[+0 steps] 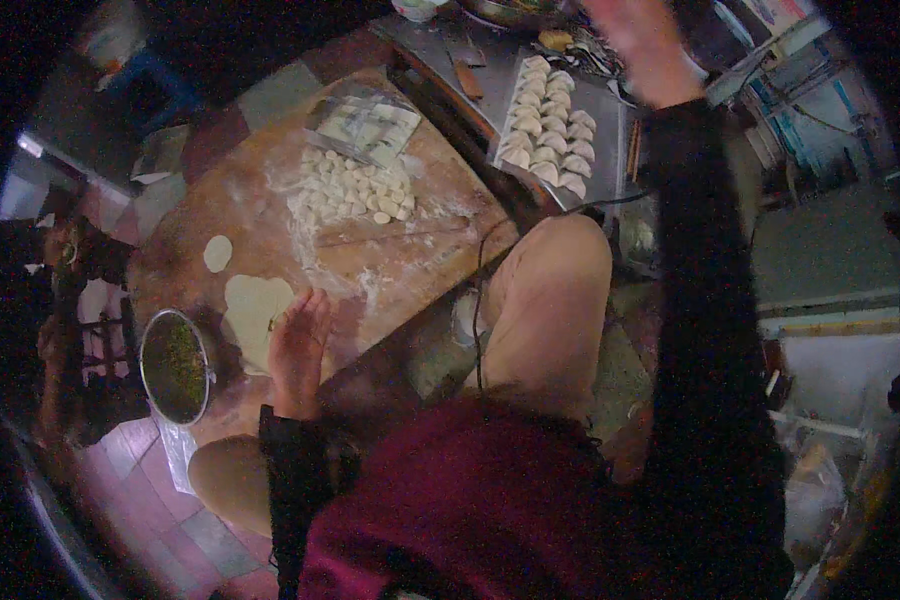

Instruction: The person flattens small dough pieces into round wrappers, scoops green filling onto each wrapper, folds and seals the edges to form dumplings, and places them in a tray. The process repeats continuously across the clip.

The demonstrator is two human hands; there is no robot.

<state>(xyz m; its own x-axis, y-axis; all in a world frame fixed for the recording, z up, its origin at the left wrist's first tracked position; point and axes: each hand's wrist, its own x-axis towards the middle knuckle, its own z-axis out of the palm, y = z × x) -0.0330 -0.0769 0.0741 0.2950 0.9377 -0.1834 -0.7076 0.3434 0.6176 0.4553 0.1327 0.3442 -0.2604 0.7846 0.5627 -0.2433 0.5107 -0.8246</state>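
My left hand (302,345) rests at the right edge of flat dough wrappers (253,312), its fingers stretched out. These pale wrappers overlap on a floured wooden board (270,230). A single round wrapper (218,254) lies a little farther off. Beside them at the left, a metal bowl holds green chopped filling (182,362). My right arm reaches far forward, and my right hand (648,50) is blurred at the top edge; its fingers are cut off from view. Just left of that hand, rows of folded dumplings (548,120) sit on a tray (612,145).
Small dough pieces (355,190) are heaped in flour, with a clear plastic sheet (368,125) behind them. A thin rolling pin (400,232) lies across the board. My knee (560,270) is close to the board's right corner, where a dark cord (480,330) hangs.
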